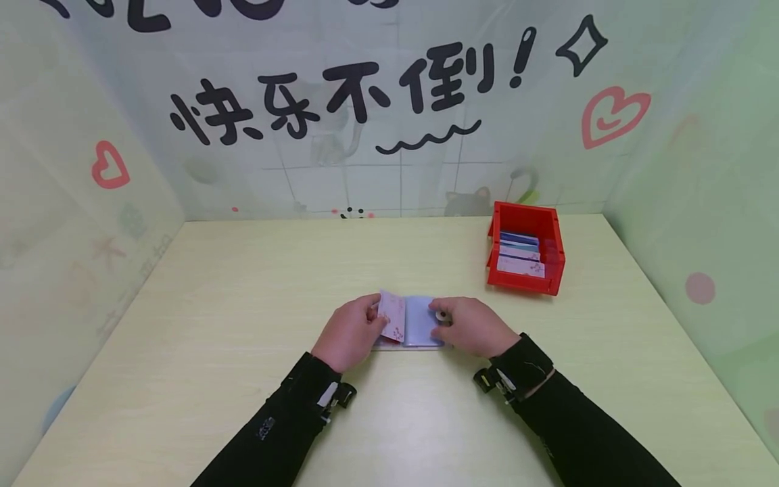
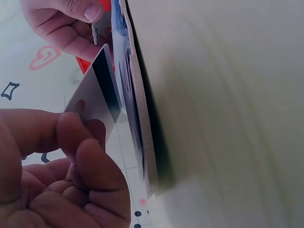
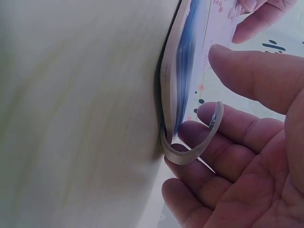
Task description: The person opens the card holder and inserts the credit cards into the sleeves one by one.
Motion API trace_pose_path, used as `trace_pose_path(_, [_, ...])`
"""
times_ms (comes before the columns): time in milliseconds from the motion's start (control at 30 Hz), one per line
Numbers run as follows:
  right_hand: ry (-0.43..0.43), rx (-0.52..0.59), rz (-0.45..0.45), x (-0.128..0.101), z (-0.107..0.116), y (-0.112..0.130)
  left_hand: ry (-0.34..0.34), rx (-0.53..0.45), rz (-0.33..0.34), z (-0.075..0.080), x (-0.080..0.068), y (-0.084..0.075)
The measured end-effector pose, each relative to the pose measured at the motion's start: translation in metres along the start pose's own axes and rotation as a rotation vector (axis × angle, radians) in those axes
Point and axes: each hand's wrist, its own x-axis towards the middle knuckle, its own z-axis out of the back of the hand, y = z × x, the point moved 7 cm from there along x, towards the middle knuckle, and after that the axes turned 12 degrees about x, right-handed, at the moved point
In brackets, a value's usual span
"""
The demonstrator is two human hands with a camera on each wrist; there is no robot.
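Pinching a pink card [image 1: 392, 316] with printed blossoms by its left edge, the left hand [image 1: 347, 335] holds it between thumb and bent fingers, tilted over the left part of an open card holder [image 1: 421, 323]. From the left wrist, the back of the card shows pale with a dark stripe along one side; whether any of its edge sits in a sleeve cannot be told. The holder lies flat on the table, straight in front of the person, its pale cover opened under a stack of clear, bluish sleeves; some pink shows at its left side, but what each sleeve contains is hard to make out. At the holder's right edge is the right hand [image 1: 477, 328], thumb well apart from the loosely bent fingers, which touch the edge and a curved pale strap [image 3: 185, 157] with a metal snap. Farther back and to the right, well apart from both hands, stands a red bin [image 1: 523, 282], open at the top. Inside it several cards lean in a row, overlapping: pink blossom-printed ones toward the front, blue and white ones behind. All this is on a light wood-grain table [image 1: 274, 270], with a printed cloth [image 1: 243, 179] bearing black characters and pink hearts behind.
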Motion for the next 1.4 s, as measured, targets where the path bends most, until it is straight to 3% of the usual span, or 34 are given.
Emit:
trace_pose_path(800, [-0.002,-0.045,0.014,-0.002,0.001,0.001,0.043,0.043,0.005,-0.006,0.0,-0.006])
trace_pose_path(1400, [-0.006,-0.076,0.034,0.001,-0.001,0.0,0.047,0.114,-0.046,-0.005,0.004,-0.011])
